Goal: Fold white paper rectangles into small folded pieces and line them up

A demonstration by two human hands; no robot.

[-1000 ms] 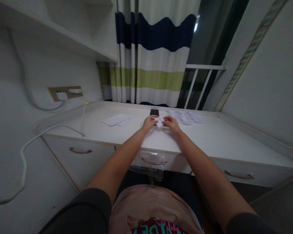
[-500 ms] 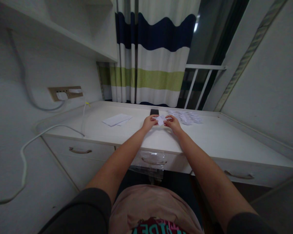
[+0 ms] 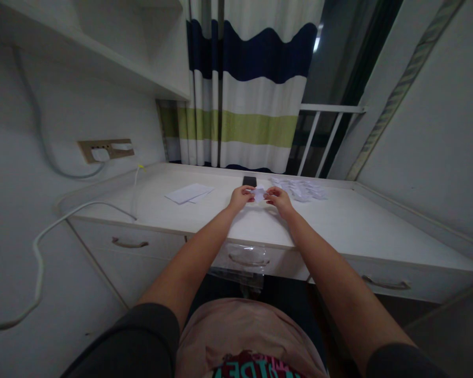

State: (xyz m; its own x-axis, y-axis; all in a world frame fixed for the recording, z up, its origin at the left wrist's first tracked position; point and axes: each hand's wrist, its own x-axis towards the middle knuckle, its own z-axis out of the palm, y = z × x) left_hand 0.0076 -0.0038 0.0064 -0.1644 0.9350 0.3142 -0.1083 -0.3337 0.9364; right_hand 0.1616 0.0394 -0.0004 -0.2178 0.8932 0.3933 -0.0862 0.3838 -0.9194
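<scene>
A small piece of folded white paper [image 3: 259, 195] is held between my two hands, a little above the white desk. My left hand [image 3: 241, 198] pinches its left edge with thumb and fingers. On the other side, my right hand [image 3: 278, 200] grips the right edge the same way. Fingers hide parts of both edges, and the exact folds are too small to make out. Several folded white paper pieces [image 3: 299, 189] lie in rows just right of my right hand. Behind my left hand rests a flat black object [image 3: 249, 181], perhaps a phone.
Flat white paper sheets [image 3: 189, 193] lie on the desk [image 3: 339, 226] to the left. A white cable [image 3: 82, 206] crosses the desk's left end near a wall socket [image 3: 105, 150]. A striped curtain [image 3: 256, 94] hangs behind, and a shelf [image 3: 157, 79] juts out at upper left.
The folded paper between my hands has tilted slightly, and its outline looks different. Both hands stay almost in place, with only small finger movement.
</scene>
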